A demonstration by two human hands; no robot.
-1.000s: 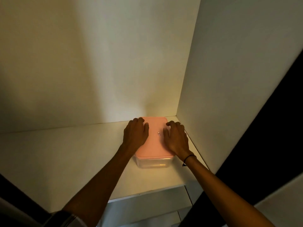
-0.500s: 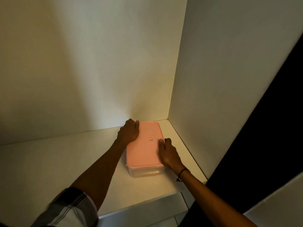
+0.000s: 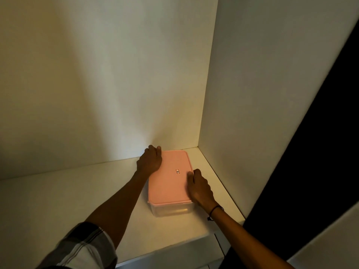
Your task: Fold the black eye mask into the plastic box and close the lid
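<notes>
In the head view, a clear plastic box (image 3: 172, 210) is seen on a white shelf (image 3: 58, 195), near the right back corner, with its pink lid (image 3: 169, 181) laid flat on top. The left hand (image 3: 150, 161) is pressed on the lid's far left corner, fingers curled over the edge. The right hand (image 3: 200, 188) is laid on the lid's right edge, fingers bent down against it. Nothing is gripped by either hand. The mask cannot be made out through the box wall.

The pink lid (image 3: 168, 181) and dim clear box (image 3: 172, 210) hide any eye mask.
</notes>
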